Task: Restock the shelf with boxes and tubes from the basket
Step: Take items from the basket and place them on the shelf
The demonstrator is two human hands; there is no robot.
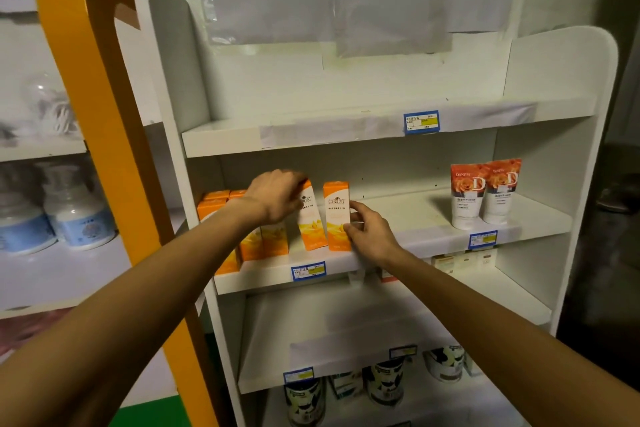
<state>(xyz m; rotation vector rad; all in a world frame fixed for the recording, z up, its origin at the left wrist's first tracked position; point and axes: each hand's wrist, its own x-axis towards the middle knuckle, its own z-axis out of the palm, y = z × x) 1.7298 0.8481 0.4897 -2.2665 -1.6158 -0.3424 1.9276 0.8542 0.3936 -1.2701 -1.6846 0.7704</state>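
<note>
Gripping the top of a tilted orange box (pixel 310 218), the left hand (pixel 275 194) leans it on the middle shelf (pixel 433 239); the right hand (pixel 369 232) pinches an upright orange box (pixel 336 211) just beside it, two tubes (pixel 485 192) well apart along that shelf.

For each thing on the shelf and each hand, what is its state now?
Left hand: grips the top of the tilted orange box.
Right hand: holds the upright orange box by its side.
Other orange boxes: standing at the shelf's left end.
Two rose tubes: standing cap-down, untouched.
Top shelf: bare.
</note>
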